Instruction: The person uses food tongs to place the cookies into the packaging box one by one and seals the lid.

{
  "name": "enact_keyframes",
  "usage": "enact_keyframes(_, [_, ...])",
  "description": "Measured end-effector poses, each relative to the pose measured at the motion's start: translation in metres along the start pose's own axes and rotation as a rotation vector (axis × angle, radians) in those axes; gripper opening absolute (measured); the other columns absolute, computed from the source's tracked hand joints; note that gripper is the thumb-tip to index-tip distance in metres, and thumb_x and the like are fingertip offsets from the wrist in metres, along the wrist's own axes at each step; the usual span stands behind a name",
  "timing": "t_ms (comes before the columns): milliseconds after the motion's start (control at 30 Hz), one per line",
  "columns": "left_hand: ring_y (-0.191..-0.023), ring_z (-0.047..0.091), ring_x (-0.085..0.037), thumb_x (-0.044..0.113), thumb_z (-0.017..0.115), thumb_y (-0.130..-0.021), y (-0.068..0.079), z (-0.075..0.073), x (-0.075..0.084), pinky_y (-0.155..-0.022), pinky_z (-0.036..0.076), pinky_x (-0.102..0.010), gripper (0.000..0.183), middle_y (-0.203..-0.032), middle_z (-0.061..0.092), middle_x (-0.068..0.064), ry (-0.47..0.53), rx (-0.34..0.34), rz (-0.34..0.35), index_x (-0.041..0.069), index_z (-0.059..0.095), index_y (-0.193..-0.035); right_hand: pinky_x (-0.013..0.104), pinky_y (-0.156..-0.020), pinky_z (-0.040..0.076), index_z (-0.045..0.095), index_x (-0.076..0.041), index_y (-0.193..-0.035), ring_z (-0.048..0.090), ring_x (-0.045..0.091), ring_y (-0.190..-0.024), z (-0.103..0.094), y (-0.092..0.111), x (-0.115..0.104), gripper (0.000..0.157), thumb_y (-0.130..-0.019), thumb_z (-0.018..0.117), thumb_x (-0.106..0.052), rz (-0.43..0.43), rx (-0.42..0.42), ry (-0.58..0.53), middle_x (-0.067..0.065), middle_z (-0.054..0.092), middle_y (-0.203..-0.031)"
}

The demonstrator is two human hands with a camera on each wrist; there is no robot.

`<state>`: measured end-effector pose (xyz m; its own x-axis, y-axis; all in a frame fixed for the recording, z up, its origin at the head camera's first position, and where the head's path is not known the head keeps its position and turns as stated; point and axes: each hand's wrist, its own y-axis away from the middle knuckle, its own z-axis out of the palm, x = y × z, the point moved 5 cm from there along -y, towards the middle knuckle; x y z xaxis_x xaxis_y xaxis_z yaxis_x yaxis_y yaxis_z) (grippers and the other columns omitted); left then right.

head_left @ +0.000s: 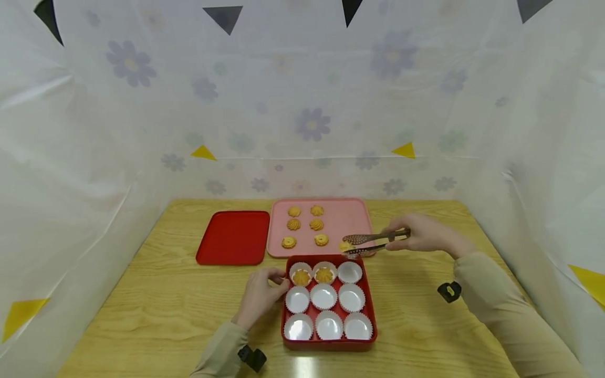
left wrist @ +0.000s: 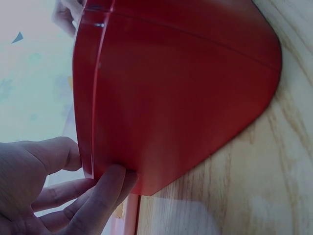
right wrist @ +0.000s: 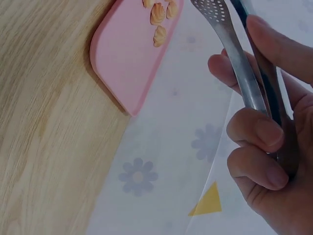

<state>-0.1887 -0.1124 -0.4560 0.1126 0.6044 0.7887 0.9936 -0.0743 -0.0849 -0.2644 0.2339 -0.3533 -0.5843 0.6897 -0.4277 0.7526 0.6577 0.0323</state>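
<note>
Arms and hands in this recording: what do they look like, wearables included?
Long, plain beige sleeves on both arms: left sleeve, right sleeve. A small, blocky black device shows at each cuff: left device, right device. The left hand and right hand wear no gloves. No cables visible on either side.

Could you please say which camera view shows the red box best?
The head view: it shows the red box nearly whole, with nine white cups inside. The left wrist view shows only its outside, close up, with the left hand holding one corner; the right wrist view lacks it.
</note>
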Motion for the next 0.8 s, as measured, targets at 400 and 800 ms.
enact_keyframes(400, [-0.075, 0.064, -0.015, 0.01, 0.073, -0.085, 0.002, 0.0, 0.0, -0.059, 0.046, -0.02, 0.018, -0.083, 0.075, -0.008, 0.014, -0.002, -0.003, 0.0, 0.076, -0.099, 0.033, -0.073, 0.054, 0.076, -0.015, -0.112, 0.066, 0.011, -0.086, 0.017, 0.0, -0.021, 0.028, -0.088, 0.076, -0.029, 0.024, -0.116, 0.111, -0.006, 0.074, -0.098])
enact_keyframes(800, [-0.073, 0.062, -0.015, 0.011, 0.073, -0.084, 0.001, -0.001, 0.002, -0.059, 0.045, -0.021, 0.018, -0.082, 0.074, -0.007, 0.012, -0.004, -0.012, 0.002, 0.076, -0.1, 0.028, -0.065, 0.045, 0.077, -0.02, -0.098, 0.054, 0.005, -0.073, 0.017, -0.011, -0.049, 0.015, -0.084, 0.079, -0.024, 0.06, -0.141, 0.291, -0.01, 0.065, -0.081])
